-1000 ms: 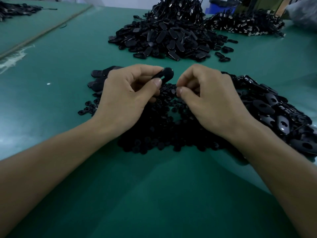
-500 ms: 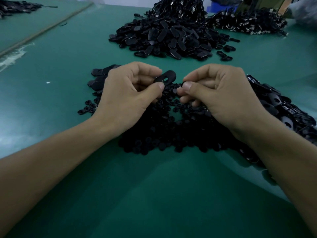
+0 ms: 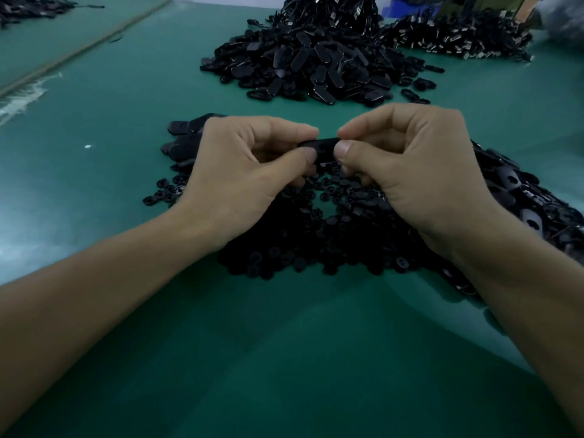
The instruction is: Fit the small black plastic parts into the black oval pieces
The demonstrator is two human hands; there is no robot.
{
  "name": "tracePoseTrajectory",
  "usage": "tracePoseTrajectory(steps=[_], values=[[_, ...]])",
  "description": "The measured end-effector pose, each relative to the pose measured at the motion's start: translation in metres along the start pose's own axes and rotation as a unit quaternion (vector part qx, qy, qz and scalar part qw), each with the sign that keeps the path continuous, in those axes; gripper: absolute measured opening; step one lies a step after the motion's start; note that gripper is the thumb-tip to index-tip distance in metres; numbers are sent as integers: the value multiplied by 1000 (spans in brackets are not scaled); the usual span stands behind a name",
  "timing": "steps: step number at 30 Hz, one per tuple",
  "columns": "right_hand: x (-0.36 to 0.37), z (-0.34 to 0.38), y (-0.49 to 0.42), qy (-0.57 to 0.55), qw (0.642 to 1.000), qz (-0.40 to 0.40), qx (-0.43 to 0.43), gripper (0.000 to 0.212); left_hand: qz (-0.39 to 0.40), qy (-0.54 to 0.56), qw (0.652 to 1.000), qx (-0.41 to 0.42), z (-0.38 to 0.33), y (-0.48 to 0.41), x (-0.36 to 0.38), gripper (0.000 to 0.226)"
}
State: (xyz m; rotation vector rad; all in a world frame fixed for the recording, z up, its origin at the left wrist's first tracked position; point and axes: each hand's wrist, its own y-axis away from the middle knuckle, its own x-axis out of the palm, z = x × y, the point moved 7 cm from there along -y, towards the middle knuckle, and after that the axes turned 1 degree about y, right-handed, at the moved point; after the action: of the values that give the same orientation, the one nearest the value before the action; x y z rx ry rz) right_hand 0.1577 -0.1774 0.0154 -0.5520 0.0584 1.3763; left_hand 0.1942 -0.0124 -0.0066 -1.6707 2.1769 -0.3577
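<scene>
One oval (image 3: 319,143) is pinched at its ends by left hand (image 3: 240,172) and right hand (image 3: 420,172); small part hidden, so skewed pressing could misseat it or drop it into the pile (image 3: 316,235).

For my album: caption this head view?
Left hand and right hand pinch a black oval piece over small black parts.

Two hands are seen, a left hand (image 3: 240,172) and a right hand (image 3: 420,172), and one black oval piece (image 3: 322,146) is pinched between them. Five heaps of black parts are counted: one heap of small parts (image 3: 316,248) under the hands, one heap of ovals (image 3: 521,197) at the right, one large heap (image 3: 309,64) farther back, one back-right heap (image 3: 458,36) and one back-left heap (image 3: 28,7). The pieces within each heap are too many to be counted.
</scene>
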Motion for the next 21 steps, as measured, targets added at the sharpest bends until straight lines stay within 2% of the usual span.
tracePoseTrajectory(steps=[7,21], values=[[2,3,1,57,998,-17,-14,13,6,5,1000,-7,-4,3,3,22],[9,4,2,75,997,-26,-23,18,-1,17,1000,-9,-2,2,2,22]])
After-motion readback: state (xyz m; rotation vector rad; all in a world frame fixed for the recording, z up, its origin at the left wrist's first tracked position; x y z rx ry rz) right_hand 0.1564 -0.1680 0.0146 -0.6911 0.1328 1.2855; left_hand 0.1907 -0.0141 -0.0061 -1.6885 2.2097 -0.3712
